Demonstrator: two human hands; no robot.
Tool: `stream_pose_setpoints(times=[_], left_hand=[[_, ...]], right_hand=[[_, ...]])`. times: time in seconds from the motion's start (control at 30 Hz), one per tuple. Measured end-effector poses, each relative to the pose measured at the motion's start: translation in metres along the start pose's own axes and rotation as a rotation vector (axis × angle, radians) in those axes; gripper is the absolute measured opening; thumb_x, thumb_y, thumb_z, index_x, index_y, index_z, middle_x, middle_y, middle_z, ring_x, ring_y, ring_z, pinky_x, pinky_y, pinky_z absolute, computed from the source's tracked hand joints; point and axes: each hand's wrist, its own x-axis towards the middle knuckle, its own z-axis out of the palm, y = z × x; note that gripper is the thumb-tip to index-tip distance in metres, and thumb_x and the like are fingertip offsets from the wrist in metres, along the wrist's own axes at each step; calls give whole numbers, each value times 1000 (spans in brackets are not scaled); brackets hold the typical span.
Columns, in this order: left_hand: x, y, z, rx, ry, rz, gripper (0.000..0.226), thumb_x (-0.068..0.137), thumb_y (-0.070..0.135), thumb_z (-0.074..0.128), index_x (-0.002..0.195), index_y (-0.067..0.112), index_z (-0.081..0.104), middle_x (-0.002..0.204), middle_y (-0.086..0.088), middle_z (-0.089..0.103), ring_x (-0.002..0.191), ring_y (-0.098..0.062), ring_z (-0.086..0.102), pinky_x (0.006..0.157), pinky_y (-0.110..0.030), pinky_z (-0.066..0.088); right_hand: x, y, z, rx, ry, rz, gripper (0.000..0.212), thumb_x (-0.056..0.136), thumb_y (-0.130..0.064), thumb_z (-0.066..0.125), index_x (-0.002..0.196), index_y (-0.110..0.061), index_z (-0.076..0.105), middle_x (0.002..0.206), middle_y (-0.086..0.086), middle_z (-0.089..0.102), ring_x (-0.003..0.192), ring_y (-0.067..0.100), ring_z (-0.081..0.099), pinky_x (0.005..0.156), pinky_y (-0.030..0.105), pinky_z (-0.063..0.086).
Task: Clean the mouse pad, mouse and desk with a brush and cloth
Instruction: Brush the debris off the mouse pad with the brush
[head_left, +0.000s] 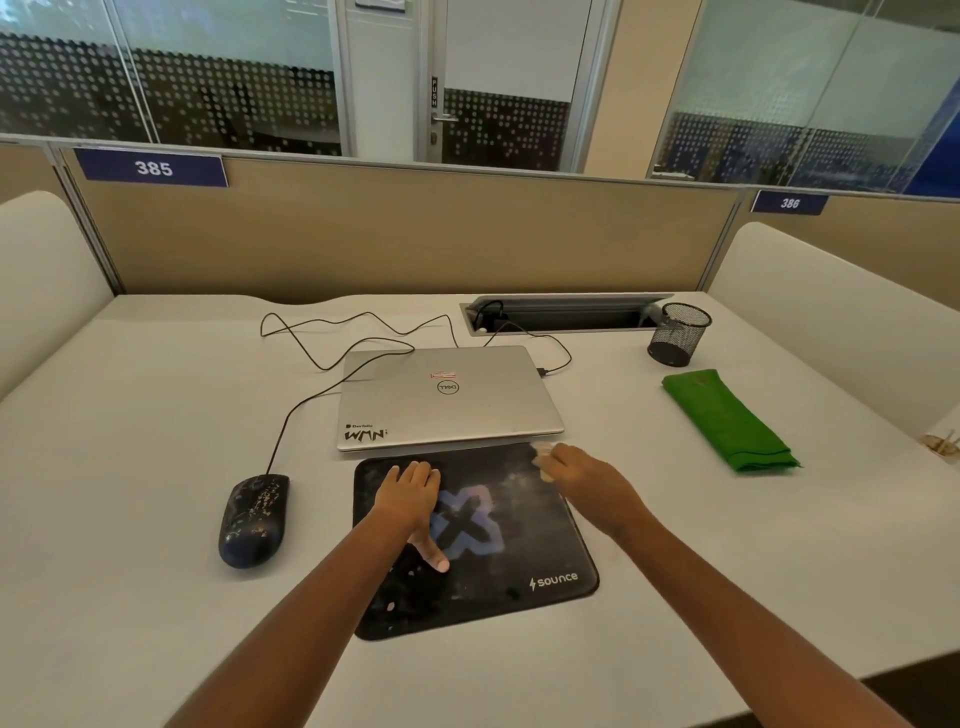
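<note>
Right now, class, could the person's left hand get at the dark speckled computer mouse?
Probably yes: the left hand rests flat on the black mouse pad, and only bare white desk lies between it and the dark speckled computer mouse.

Desk (156, 415): mouse pad (519, 587), mouse (253, 519), laptop (447, 397), cloth (730, 421), cup (678, 335), unclear item (943, 444).

One pad (545, 545): black, blue X print, white specks, flat on your white worktop (156, 415). One mouse (253, 519): black, speckled, corded, left of pad. One cloth (730, 421): green, folded, far right. One brush (543, 452): pale, blurred, in your right hand (576, 470) at pad's far-right corner.
</note>
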Motion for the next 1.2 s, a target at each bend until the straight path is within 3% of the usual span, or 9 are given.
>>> stream_pose_setpoints(times=[0.1,0.17,0.27,0.4,0.47,0.77,0.93,1.07,1.2], left_hand=[[-1,1,0,-2,8,2,117,71,52,73,150,6,0,158,-11,5,147,-29,-1,120,-43,-1],[-1,2,0,-5,10,0,115,73,51,73,150,6,0,158,-11,5,147,-29,-1,119,-43,-1],[-1,0,1,-14,8,2,115,73,51,72,150,7,-1,158,-11,4,147,-29,-2,119,-43,-1],[-2,0,1,-9,6,10,117,72,53,72,150,6,-2,159,-11,2,147,-30,-3,120,-44,-2],[-2,0,1,3,7,12,117,72,54,71,150,6,-2,159,-12,3,147,-30,-3,120,-43,-1],[-2,-1,1,-18,10,22,117,72,54,72,150,7,-2,159,-11,2,147,-30,-3,119,-44,-2],[-2,-6,5,-22,51,44,112,73,56,70,150,11,3,158,-7,7,147,-29,0,119,-44,-1],[-1,-9,7,-49,57,50,113,72,58,69,151,13,2,159,-5,5,147,-28,-1,119,-44,-2],[-1,-9,8,-54,54,46,115,71,58,70,151,12,1,159,-7,4,147,-28,-2,119,-44,-2]], right_hand=[[9,-31,-1,8,68,-179,37,58,-1,80,94,-2,70,85,15,70,72,27,70,47,26,55],[13,-48,0,25,71,-253,39,50,-3,86,85,-6,70,78,10,70,65,21,69,41,19,49],[16,-49,11,47,21,-270,37,55,-2,83,89,-4,67,83,11,68,67,22,68,46,20,50],[15,-17,28,1,-72,-55,37,92,-6,45,129,-4,47,134,16,47,117,29,53,89,34,48],[13,-2,25,62,-46,67,36,96,-13,41,131,-6,47,138,13,45,122,26,50,96,32,43],[19,-39,-4,657,287,370,21,93,-15,52,100,-1,66,97,16,69,87,27,64,71,20,42],[33,-82,3,944,220,535,19,91,-15,55,94,1,65,87,19,69,68,11,61,64,6,48],[29,-79,7,1119,126,677,22,90,-13,55,99,4,64,95,26,69,85,29,69,81,34,58],[18,-51,1,977,165,687,21,91,-15,55,102,1,64,92,19,70,76,21,67,67,19,55]])
